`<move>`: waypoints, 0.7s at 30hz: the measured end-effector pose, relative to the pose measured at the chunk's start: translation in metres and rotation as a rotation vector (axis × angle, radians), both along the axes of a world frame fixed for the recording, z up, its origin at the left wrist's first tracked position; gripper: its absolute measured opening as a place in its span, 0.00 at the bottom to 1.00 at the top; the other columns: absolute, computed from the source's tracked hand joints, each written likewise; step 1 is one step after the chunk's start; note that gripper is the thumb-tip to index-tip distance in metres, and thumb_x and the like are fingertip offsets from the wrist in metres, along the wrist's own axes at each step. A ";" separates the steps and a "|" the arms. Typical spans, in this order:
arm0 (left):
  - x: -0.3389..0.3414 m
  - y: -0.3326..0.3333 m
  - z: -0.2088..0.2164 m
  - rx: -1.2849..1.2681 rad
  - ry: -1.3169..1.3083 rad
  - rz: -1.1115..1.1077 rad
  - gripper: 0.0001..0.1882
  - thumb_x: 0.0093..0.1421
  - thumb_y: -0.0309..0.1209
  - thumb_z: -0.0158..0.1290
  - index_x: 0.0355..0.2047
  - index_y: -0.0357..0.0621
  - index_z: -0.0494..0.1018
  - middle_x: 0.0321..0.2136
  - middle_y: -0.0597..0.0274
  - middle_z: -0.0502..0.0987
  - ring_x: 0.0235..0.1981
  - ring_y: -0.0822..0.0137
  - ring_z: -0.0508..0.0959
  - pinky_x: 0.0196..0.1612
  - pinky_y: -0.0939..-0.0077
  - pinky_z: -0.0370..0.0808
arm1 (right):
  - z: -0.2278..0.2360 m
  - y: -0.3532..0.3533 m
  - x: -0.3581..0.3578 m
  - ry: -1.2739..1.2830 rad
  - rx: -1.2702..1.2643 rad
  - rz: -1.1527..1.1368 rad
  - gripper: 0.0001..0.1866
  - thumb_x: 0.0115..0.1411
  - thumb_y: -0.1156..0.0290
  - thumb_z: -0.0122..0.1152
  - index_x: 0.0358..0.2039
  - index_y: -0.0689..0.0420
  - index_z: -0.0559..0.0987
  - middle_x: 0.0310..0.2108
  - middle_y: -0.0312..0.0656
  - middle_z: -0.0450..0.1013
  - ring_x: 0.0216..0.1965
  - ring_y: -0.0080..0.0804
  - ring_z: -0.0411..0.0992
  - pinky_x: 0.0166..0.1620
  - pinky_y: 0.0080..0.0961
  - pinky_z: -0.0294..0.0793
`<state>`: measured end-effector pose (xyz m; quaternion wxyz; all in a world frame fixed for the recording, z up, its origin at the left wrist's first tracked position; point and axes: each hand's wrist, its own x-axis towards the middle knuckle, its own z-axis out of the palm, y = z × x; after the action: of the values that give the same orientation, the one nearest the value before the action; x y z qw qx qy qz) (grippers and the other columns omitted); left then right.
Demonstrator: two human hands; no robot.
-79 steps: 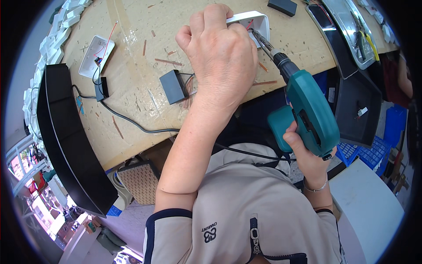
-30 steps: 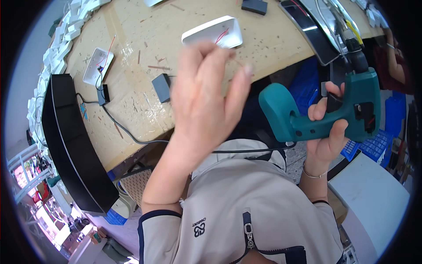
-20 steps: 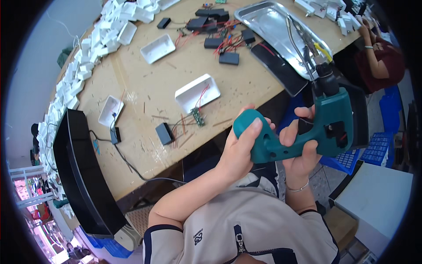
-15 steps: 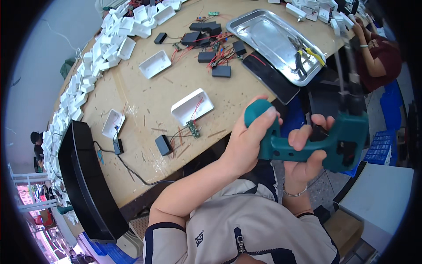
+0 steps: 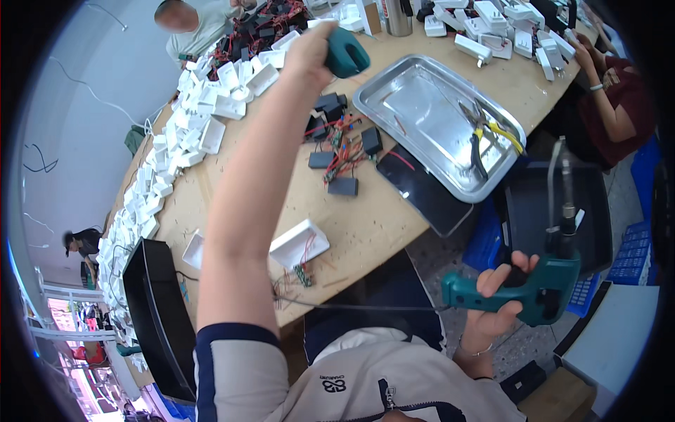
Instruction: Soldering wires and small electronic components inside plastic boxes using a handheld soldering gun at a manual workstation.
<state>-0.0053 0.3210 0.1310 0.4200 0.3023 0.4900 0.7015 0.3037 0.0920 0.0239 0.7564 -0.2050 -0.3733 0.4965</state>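
the left hand is stretched far across the workbench, closed round a teal curved plastic piece; its fingers are mostly hidden, and whether the piece touches anything beneath cannot be told. just left of that hand a long heap of white plastic shells runs along the bench's left side. nearer than the hand lie black boxes tangled with red wires.

the right hand is near and to the right, off the bench edge, wrapped round the handle of a teal soldering gun, with fingers by the dark trigger. the gun's metal barrel points to the far side, in front of a black plastic bin. a dark cable runs left from the handle end.

on the near part of the bench sits a white open casing, with red wires and a green circuit board at its near edge. to the right, a steel tray holds pliers with yellow and black grips, and a glossy black slab lies just beside it.
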 end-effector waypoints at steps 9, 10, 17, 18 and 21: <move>-0.015 0.136 -0.110 -0.303 -0.354 0.078 0.18 0.56 0.32 0.52 0.42 0.33 0.65 0.33 0.51 0.72 0.36 0.58 0.74 0.36 0.58 0.75 | -0.010 0.017 -0.016 0.040 -0.231 0.334 0.42 0.50 0.52 0.61 0.58 0.60 0.53 0.50 0.41 0.62 0.25 0.21 0.64 0.26 0.18 0.63; -0.012 0.143 -0.117 -0.308 -0.358 0.075 0.18 0.56 0.32 0.52 0.42 0.33 0.65 0.33 0.51 0.72 0.36 0.58 0.74 0.36 0.58 0.75 | -0.012 0.018 -0.017 0.036 -0.236 0.331 0.42 0.50 0.52 0.61 0.58 0.60 0.53 0.50 0.41 0.62 0.25 0.21 0.64 0.26 0.18 0.63; -0.049 0.134 -0.089 -0.267 1.612 0.254 0.25 0.53 0.48 0.45 0.33 0.33 0.74 0.33 0.45 0.76 0.36 0.50 0.76 0.38 0.65 0.74 | -0.014 0.025 -0.032 0.049 -0.249 0.395 0.42 0.47 0.54 0.64 0.57 0.59 0.55 0.49 0.41 0.63 0.24 0.23 0.66 0.27 0.20 0.66; -0.059 0.117 -0.074 -0.242 1.547 0.214 0.25 0.53 0.47 0.46 0.33 0.33 0.74 0.31 0.48 0.77 0.34 0.52 0.77 0.37 0.67 0.74 | -0.013 0.024 -0.034 0.023 -0.271 0.332 0.42 0.47 0.54 0.64 0.56 0.59 0.55 0.50 0.41 0.63 0.24 0.24 0.66 0.27 0.20 0.66; -0.054 0.030 -0.013 -0.129 1.494 0.074 0.18 0.54 0.40 0.50 0.34 0.33 0.72 0.28 0.55 0.75 0.31 0.60 0.75 0.35 0.71 0.72 | -0.022 0.023 -0.031 -0.009 -0.241 0.354 0.41 0.49 0.54 0.64 0.56 0.61 0.55 0.51 0.42 0.62 0.27 0.22 0.64 0.27 0.19 0.64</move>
<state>-0.0593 0.3513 0.1176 -0.0314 0.6560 0.6948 0.2931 0.2728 0.1148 0.0017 0.6258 -0.2271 -0.3447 0.6618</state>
